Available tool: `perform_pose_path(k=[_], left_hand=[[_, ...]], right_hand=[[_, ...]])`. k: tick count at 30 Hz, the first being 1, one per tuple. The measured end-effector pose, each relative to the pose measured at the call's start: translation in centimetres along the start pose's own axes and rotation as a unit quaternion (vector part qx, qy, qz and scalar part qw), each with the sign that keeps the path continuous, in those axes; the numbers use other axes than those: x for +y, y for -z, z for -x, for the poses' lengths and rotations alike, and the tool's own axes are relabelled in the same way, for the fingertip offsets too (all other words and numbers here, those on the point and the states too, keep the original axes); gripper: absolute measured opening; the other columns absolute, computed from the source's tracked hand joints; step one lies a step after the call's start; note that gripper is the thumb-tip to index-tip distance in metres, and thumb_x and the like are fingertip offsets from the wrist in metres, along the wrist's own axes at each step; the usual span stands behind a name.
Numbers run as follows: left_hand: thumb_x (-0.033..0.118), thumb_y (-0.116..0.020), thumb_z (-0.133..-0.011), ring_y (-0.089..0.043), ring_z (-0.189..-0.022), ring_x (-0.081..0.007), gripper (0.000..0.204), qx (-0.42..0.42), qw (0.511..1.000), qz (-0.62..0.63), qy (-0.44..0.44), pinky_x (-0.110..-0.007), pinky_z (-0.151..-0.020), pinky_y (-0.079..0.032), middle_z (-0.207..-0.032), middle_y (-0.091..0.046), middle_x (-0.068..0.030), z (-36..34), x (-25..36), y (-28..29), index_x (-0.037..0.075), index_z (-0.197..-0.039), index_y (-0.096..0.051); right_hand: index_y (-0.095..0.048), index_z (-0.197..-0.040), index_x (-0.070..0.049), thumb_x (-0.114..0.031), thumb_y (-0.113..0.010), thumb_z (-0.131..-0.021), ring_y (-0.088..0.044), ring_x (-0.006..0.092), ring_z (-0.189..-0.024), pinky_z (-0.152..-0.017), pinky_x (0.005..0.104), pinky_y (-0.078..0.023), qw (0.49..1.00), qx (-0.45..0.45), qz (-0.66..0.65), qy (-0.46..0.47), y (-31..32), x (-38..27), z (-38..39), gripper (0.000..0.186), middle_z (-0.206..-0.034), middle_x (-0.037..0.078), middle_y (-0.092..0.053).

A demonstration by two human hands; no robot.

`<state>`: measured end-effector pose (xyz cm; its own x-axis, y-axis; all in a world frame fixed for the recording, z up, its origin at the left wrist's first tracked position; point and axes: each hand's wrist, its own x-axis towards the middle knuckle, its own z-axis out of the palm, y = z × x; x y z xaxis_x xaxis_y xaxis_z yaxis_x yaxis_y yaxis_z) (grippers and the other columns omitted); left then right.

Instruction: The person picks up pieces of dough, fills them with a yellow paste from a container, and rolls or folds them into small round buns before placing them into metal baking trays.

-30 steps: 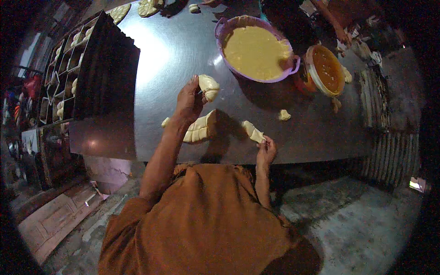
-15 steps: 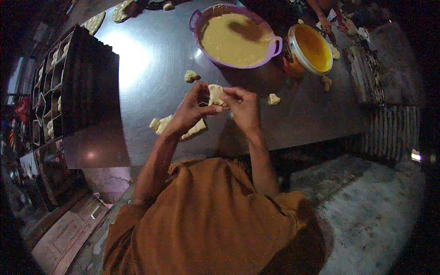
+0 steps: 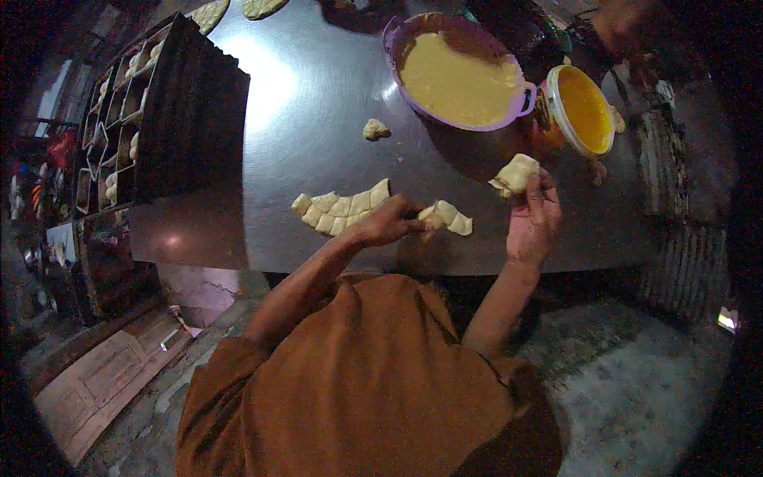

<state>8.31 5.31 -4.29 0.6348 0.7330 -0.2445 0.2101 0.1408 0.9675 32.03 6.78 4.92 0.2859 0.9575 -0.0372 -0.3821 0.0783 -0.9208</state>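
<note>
Low at the middle of the steel table (image 3: pixel 310 143), my left hand (image 3: pixel 391 221) pinches the near end of a short strip of pale dough (image 3: pixel 453 219). My right hand (image 3: pixel 532 221) is raised to the right, closed on a folded piece of dough (image 3: pixel 518 173) near the purple tub. A scored slab of dough in small squares (image 3: pixel 348 208) lies left of my left hand, and a small lump of dough (image 3: pixel 376 129) lies farther back.
A purple tub (image 3: pixel 526 99) holds pale yellow mixture, beside a white-rimmed bucket (image 3: pixel 582 110) of orange-yellow liquid. A dark rack with dough balls (image 3: pixel 127 119) stands on the left. Flat dough (image 3: pixel 265 6) lies at the back. Another person's arm (image 3: pixel 618 28) shows at top right.
My hands met over a dough piece half a second ago and have separated: the right moved right carrying dough, the left moved down to the strip. A lump now lies apart at the back.
</note>
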Motion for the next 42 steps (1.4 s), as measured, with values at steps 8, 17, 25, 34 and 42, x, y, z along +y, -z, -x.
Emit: perform_pose_path(k=[8, 17, 25, 34, 42], left_hand=[[0.028, -0.052, -0.098, -0.064, -0.086, -0.0307, 0.031, 0.228, 0.898, -0.353, -0.13, -0.043, -0.08, -0.049, -0.123, -0.058, -0.0184, -6.2, -4.8, 1.2, -0.001, -0.103, -0.063], [0.028, -0.061, -0.094, -0.055, -0.071, -0.0078, 0.023, 0.175, 0.952, 0.249, -0.026, -0.024, -0.062, -0.045, -0.076, -0.058, 0.0008, 1.0, 9.9, 0.3, 0.005, -0.087, -0.062], [0.026, -0.063, -0.094, -0.061, -0.069, -0.0085, 0.023, 0.16, 0.96, 0.23, -0.014, -0.023, -0.06, -0.047, -0.079, -0.066, -0.0015, 1.6, 8.8, 1.7, 0.003, -0.092, -0.066], [0.032, -0.055, -0.098, -0.067, -0.076, -0.0113, 0.031, 0.12, 0.943, 0.311, 0.007, -0.023, -0.057, -0.049, -0.089, -0.07, -0.0056, 2.5, 8.6, 2.0, 0.003, -0.102, -0.064], [0.059, -0.041, -0.095, -0.067, -0.089, -0.0204, 0.065, 0.102, 0.892, 0.437, 0.05, -0.03, -0.073, -0.052, -0.103, -0.068, -0.0136, 1.8, 7.1, 1.7, 0.0, -0.117, -0.058]], right_hand=[[-0.057, -0.117, -0.007, -0.014, -0.059, -0.095, -0.059, 0.0173, -0.107, -0.09, 0.0324, -0.049, 0.958, -0.046, -0.243, -0.146, 0.2, 4.0, 1.4, 0.024, -0.114, 0.004, -0.062], [-0.056, -0.115, -0.011, -0.011, -0.06, -0.094, -0.061, 0.0155, -0.102, -0.085, 0.0307, -0.052, 0.966, -0.031, -0.168, -0.195, -4.3, 2.4, 4.0, 0.022, -0.11, 0.004, -0.063], [-0.054, -0.116, -0.008, -0.011, -0.059, -0.095, -0.06, 0.0157, -0.102, -0.089, 0.0299, -0.05, 0.974, -0.054, -0.144, -0.169, -5.0, 3.1, 4.0, 0.022, -0.111, 0.005, -0.062], [-0.054, -0.119, -0.008, -0.012, -0.058, -0.095, -0.059, 0.0159, -0.105, -0.091, 0.0311, -0.048, 0.968, -0.083, -0.167, -0.169, -5.0, 3.1, 3.9, 0.024, -0.114, 0.004, -0.061], [-0.054, -0.119, -0.007, -0.013, -0.058, -0.095, -0.059, 0.0173, -0.108, -0.092, 0.0336, -0.049, 0.98, -0.006, -0.129, -0.152, -4.7, 2.2, 4.1, 0.025, -0.113, 0.005, -0.061]])
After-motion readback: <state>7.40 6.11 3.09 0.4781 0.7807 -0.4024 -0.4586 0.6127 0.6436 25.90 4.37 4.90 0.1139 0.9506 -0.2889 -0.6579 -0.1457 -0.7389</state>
